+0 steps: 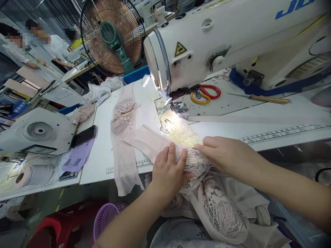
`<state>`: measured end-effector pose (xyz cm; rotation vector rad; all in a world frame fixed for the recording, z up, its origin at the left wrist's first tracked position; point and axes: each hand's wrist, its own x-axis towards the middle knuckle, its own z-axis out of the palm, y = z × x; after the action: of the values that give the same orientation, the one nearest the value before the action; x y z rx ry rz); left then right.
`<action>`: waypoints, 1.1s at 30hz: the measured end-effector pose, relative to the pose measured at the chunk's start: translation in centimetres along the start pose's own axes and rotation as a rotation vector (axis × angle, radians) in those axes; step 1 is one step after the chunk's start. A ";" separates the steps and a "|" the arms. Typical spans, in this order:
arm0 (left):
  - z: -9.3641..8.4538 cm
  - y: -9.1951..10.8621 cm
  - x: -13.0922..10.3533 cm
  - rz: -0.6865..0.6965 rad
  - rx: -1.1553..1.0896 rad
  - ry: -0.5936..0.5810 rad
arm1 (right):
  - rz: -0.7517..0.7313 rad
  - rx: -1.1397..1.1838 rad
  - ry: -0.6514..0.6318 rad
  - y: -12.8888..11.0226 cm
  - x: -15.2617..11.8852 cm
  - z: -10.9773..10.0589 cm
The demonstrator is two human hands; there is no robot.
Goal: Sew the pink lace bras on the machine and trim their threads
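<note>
At the table's front edge, a pale pink lace bra (196,162) lies under both hands, its plain wing stretching left over the white table. My left hand (169,168) grips the bra, fingers over the fabric and thumb at the lace. Thumb and fingertips of my right hand (219,153) pinch the fabric's upper edge; its other fingers are curled. Just beyond the hands, the lamp-lit needle area of a sewing machine (181,62) holds a clear yellowish plate (178,129). More lace pieces (222,210) hang below the table edge, by my lap.
Another bra piece (122,120) lies flat on the left. Red-and-yellow-handled scissors (210,93) and a wooden-handled awl (269,99) rest by the machine. Further left are a phone (84,136) and a second machine (38,131). A fan (112,38) stands behind; people work beyond.
</note>
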<state>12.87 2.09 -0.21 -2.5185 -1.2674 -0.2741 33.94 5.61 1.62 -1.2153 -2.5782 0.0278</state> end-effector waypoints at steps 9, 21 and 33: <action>0.0 -0.2 -0.1 0.013 0.010 -0.008 | -0.018 0.000 -0.044 1.2 -0.6 0.3; -1.4 -5.1 1.5 0.142 0.029 -0.197 | 0.352 0.571 0.076 1.6 -3.4 -0.3; 0.0 3.2 0.8 -0.026 -0.048 0.007 | 0.259 0.446 0.097 1.1 -2.7 -0.6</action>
<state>15.89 0.89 -0.60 -2.5396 -1.3072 -0.3227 36.57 4.21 1.35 -1.3187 -2.1540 0.5515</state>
